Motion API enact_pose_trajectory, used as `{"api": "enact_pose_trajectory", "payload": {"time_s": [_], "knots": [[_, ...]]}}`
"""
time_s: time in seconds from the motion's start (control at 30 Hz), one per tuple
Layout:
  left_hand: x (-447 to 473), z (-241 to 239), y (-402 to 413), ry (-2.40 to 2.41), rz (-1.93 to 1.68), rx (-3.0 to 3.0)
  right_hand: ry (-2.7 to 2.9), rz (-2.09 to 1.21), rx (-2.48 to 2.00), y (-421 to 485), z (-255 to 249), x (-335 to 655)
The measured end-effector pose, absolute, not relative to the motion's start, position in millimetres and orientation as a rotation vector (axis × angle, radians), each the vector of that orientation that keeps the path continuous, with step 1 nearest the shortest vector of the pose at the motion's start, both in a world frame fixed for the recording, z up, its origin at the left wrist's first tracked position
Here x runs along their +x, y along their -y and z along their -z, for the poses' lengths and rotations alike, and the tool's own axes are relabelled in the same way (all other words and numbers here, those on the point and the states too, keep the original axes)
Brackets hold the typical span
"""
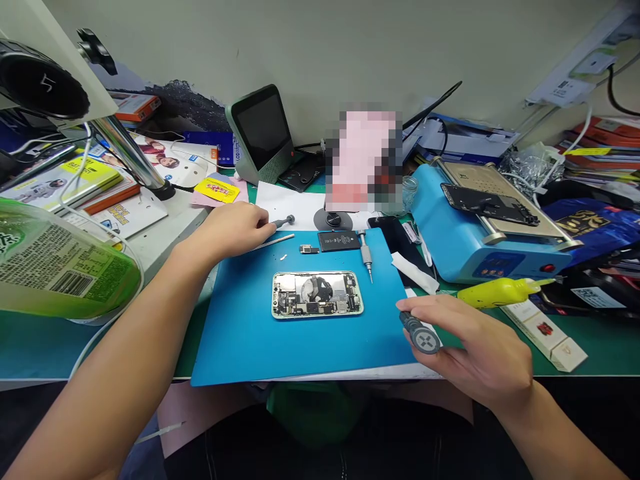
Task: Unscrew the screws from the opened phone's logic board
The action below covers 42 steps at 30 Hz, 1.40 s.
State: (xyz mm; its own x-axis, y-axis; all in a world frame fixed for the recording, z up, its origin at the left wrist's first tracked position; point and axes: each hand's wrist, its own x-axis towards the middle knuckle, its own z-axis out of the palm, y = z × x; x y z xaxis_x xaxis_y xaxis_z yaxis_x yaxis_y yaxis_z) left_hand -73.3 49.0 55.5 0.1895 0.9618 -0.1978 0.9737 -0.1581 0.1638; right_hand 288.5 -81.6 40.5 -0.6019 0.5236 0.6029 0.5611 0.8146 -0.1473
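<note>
An opened phone lies on the blue mat, its board and inner parts showing. My right hand is closed round a dark grey screwdriver, whose round cap bears a cross mark. At the mat's far left corner, my left hand is closed on another grey screwdriver; its fingertips partly hide the shaft. Just below that hand lies a thin white stick. Behind the phone are a small camera module, a black battery and a silver screwdriver.
A blue heating machine stands right, a phone screen resting on it. A yellow bottle lies beside my right hand. A green liquid container is near left. A small display and a blurred pink object stand behind.
</note>
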Motion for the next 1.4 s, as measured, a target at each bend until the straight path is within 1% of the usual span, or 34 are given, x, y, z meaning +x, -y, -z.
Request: {"api": "enact_pose_trajectory", "payload": {"time_s": [0.73,1.27,1.4], "knots": [[-78.1,-53.5,-52.1,-1.861,0.059,2.205,2.367,0.169,-0.797,81.4,-42.9,292.9],[-80.2,-50.6,-52.9,-1.876,0.029,2.217,2.347,0.046,-0.821,82.8,-42.4,296.8],[-80.2,-50.8,-53.0,-1.875,0.037,2.211,2.378,0.069,-0.804,84.4,-43.2,296.2]]}}
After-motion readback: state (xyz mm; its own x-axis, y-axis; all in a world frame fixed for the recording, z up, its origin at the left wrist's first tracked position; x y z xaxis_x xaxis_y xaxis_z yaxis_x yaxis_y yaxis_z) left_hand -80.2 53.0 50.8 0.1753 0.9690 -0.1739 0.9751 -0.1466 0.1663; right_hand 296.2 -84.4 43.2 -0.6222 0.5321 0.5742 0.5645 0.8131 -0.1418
